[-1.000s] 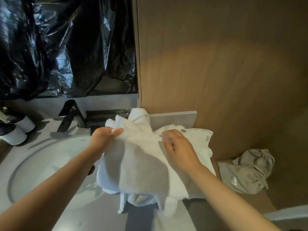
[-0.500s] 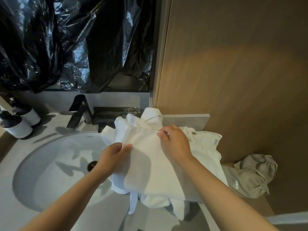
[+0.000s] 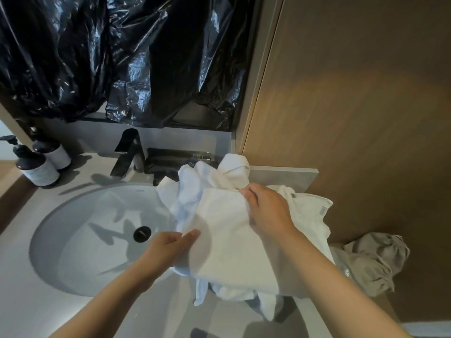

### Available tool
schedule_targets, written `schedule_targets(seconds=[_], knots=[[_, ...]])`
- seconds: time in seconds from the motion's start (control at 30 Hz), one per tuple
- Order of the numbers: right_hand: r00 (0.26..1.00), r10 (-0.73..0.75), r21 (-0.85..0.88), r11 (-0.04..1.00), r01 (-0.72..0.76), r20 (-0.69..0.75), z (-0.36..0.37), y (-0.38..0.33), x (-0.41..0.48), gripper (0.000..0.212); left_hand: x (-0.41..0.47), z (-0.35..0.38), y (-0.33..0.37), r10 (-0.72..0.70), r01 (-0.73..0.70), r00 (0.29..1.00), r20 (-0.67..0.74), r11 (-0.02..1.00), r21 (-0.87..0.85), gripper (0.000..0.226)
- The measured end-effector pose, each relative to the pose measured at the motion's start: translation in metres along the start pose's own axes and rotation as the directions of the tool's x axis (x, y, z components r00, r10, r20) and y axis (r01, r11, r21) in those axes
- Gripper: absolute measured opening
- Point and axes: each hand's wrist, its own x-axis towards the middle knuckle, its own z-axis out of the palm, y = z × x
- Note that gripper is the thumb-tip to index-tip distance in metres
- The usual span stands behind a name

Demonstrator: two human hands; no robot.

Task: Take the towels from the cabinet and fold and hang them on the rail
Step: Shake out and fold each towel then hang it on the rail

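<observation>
A bundle of white towels [image 3: 227,242] lies bunched on the right side of the grey counter [image 3: 36,311], partly over the sink's edge, with ends hanging off the front. My left hand [image 3: 170,247] pinches the top towel's near left edge between thumb and fingers. My right hand [image 3: 266,211] grips the same towel's far edge, fingers curled into the cloth. No rail or cabinet interior is in view.
A round white sink [image 3: 97,240] with a black drain sits at left, a black faucet [image 3: 129,152] behind it. Two dark pump bottles [image 3: 39,167] stand at far left. A grey cloth bag [image 3: 368,262] lies right of the towels, against the wooden wall [image 3: 366,106]. Black plastic [image 3: 122,57] covers the mirror.
My left hand slid down the towel's left edge toward me, while my right hand moved up to the far edge. The view shifted left, showing more of the sink.
</observation>
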Motion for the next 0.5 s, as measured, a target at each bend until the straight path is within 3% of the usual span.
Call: schedule_targets(seconds=[0.1, 0.23, 0.3, 0.43, 0.5], knots=[[0.998, -0.044, 0.096, 0.995, 0.04, 0.042, -0.017, 0.008, -0.01, 0.033, -0.009, -0.002, -0.003, 0.03, -0.031, 0.997, 0.067, 0.999, 0.011, 0.08], [0.976, -0.126, 0.041, 0.992, 0.121, 0.18, -0.014, 0.011, -0.022, 0.029, -0.017, 0.004, -0.013, 0.105, -0.111, 0.987, 0.125, 0.993, 0.04, 0.076], [0.975, -0.141, 0.077, 0.989, 0.129, 0.171, -0.003, 0.009, -0.021, 0.02, -0.022, 0.005, -0.016, 0.129, -0.135, 0.977, 0.17, 0.99, 0.025, 0.073], [0.995, -0.085, 0.231, 0.97, 0.07, 0.057, 0.013, -0.001, -0.015, 0.026, -0.025, -0.003, -0.027, 0.102, -0.105, 0.991, 0.083, 0.994, 0.034, 0.076], [0.993, -0.101, 0.216, 0.973, 0.086, 0.057, 0.019, -0.007, -0.01, 0.025, -0.024, -0.008, -0.036, 0.097, -0.098, 0.995, 0.025, 0.994, 0.057, 0.075]])
